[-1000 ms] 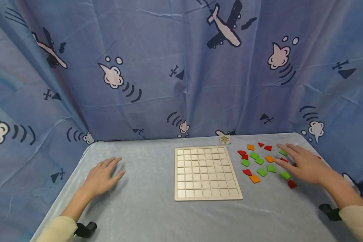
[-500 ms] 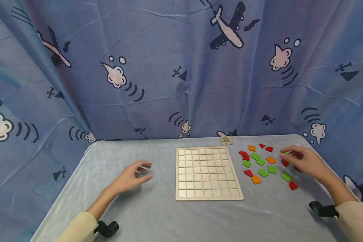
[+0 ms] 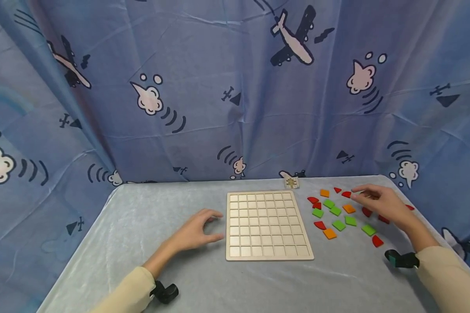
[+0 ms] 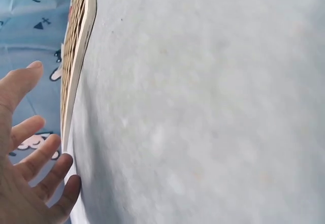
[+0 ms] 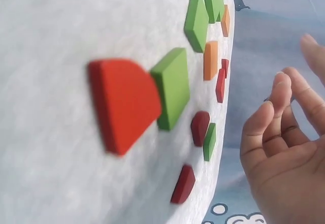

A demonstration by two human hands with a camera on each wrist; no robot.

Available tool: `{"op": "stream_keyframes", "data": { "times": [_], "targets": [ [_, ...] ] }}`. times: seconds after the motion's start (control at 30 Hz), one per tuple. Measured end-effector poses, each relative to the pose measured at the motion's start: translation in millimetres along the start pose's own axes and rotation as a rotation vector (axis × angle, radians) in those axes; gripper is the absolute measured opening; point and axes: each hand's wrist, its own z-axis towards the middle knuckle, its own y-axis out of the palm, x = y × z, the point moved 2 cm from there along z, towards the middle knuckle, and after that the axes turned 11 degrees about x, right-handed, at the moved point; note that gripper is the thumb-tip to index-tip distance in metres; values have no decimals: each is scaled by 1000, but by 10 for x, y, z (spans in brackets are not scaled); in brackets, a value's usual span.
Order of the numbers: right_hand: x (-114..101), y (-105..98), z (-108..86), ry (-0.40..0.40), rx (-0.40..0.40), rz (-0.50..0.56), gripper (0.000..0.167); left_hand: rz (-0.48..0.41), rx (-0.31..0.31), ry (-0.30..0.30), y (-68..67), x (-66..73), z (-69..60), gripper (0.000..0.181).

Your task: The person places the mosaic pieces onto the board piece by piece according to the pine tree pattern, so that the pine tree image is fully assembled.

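The wooden grid board (image 3: 266,225) lies flat on the table, its squares bare. Just off its left edge hovers my left hand (image 3: 197,230), thumb and fingers spread apart with nothing held; the left wrist view shows the board's edge (image 4: 81,46) beyond this hand (image 4: 33,168). Over the scattered coloured pieces is my right hand (image 3: 384,204), its fingertips near a red quarter-round piece (image 3: 346,194). From the right wrist, that hand (image 5: 284,153) has loosely bent fingers and no piece between them. A red quarter-round piece (image 5: 124,104) touches a green tile (image 5: 172,89) there.
Several green tiles, orange tiles (image 3: 330,233) and red pieces (image 3: 377,241) lie flat right of the board. A small patterned square (image 3: 291,182) is by the table's back edge. A blue printed curtain (image 3: 188,87) hangs behind the grey cloth-covered table (image 3: 266,287).
My left hand has moved right, up to the board's left edge. The right hand first bent its fingers over the far-right pieces, then shifted left towards a red one. The pieces look unmoved.
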Motion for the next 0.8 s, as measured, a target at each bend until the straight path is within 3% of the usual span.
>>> {"op": "stream_keyframes", "data": {
  "times": [0.57,0.8],
  "targets": [
    [108,219,314,40,-30,-18,65,83,-25,24,158,97,126,69],
    [169,264,440,2,-30,-50,67,138,-32,27,185,93,130,67]
  ]
}}
